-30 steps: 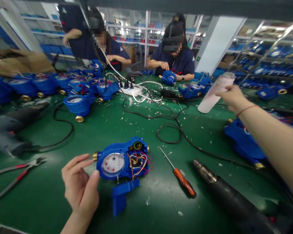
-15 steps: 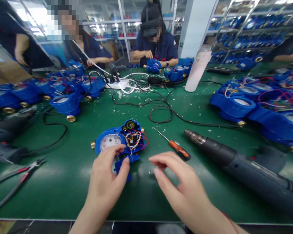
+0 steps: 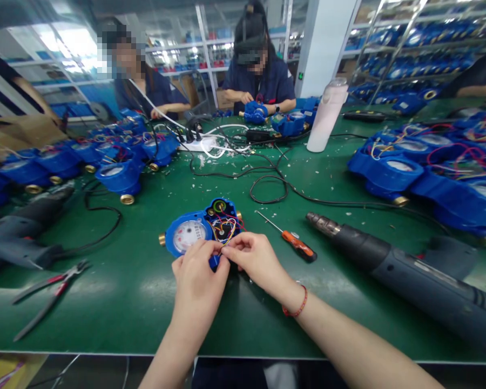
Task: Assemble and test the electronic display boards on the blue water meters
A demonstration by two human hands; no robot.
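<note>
A blue water meter [image 3: 189, 235] with a round dial and brass ends lies on the bench in front of me. Coloured wires [image 3: 228, 231] rise out of its open compartment. My left hand [image 3: 198, 273] rests against the near side of the meter, thumb and forefinger pinched at the wire ends. A small blue plastic part [image 3: 214, 262] shows in the gap below those fingers, mostly covered. From the right, my right hand [image 3: 257, 260] pinches the wires too, its fingertips meeting the left ones. The exact contact is hidden.
An orange-handled screwdriver [image 3: 298, 246] and a heat gun [image 3: 389, 265] lie to the right. Pliers [image 3: 60, 286] and a second dark tool [image 3: 20, 232] are at left. More meters [image 3: 119, 173] stand on both sides, behind them a power strip [image 3: 198, 143], cables, a bottle [image 3: 326, 119] and co-workers.
Both hands were apart and open; they have come together at the wires and closed. My right hand moved left and forward. The view shifted slightly.
</note>
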